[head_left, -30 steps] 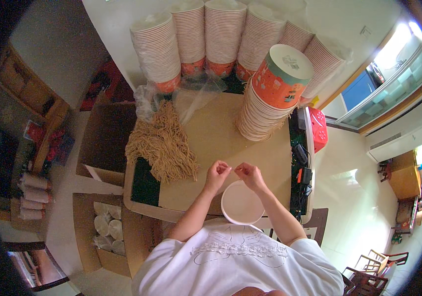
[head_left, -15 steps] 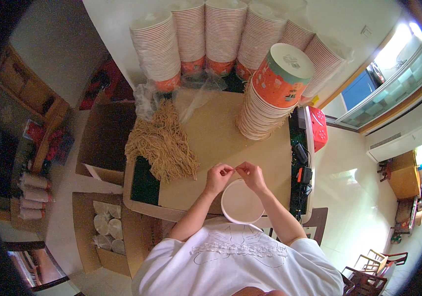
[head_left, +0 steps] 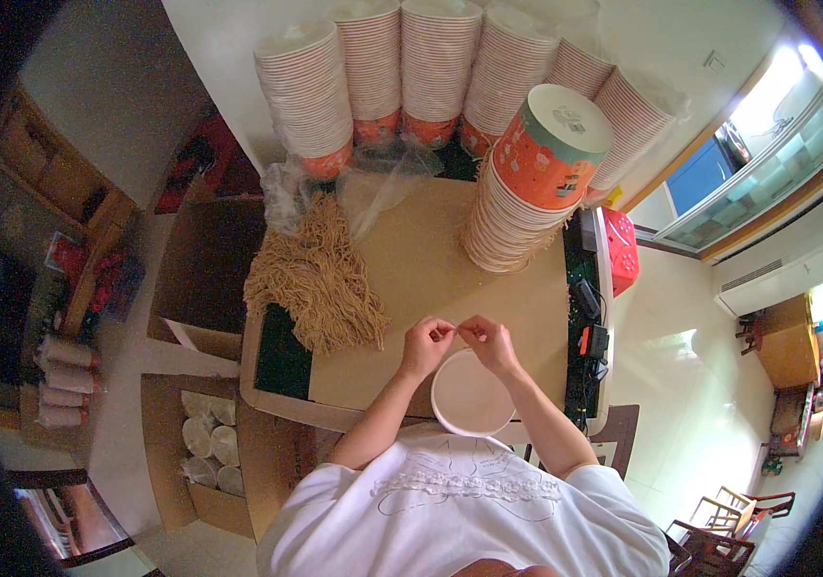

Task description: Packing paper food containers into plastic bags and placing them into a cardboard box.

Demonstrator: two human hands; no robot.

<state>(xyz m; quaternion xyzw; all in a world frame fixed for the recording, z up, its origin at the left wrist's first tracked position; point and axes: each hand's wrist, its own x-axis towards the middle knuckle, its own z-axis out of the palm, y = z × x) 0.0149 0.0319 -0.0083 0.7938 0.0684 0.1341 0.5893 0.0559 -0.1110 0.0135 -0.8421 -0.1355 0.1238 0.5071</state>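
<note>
- Over the near edge of the bench (head_left: 411, 279), both hands meet above a white paper bowl (head_left: 472, 394), fingertips almost touching each other.
- Left hand (head_left: 428, 343): fingers curled and pinched together at the tips; what it pinches is too small to make out.
- Right hand (head_left: 490, 341): likewise pinched, its thumb and forefinger pointing at the left hand's; I cannot tell whether a strand runs between them.
- White paper bowl: stands upright just below the hands, close to the person's chest, and looks empty.
- Pile of tan noodles (head_left: 320, 279): lies on the bench to the left of the hands, near but not touching them.
- Stack of nested orange cups (head_left: 527, 192): leans on the far right of the bench, well apart from the hands.
- Tall columns of more paper cups (head_left: 373, 77): stand in a row along the wall behind the bench.
- Open cardboard box (head_left: 210, 442): sits on the floor to the left, holding pale round lids or cups.
</note>
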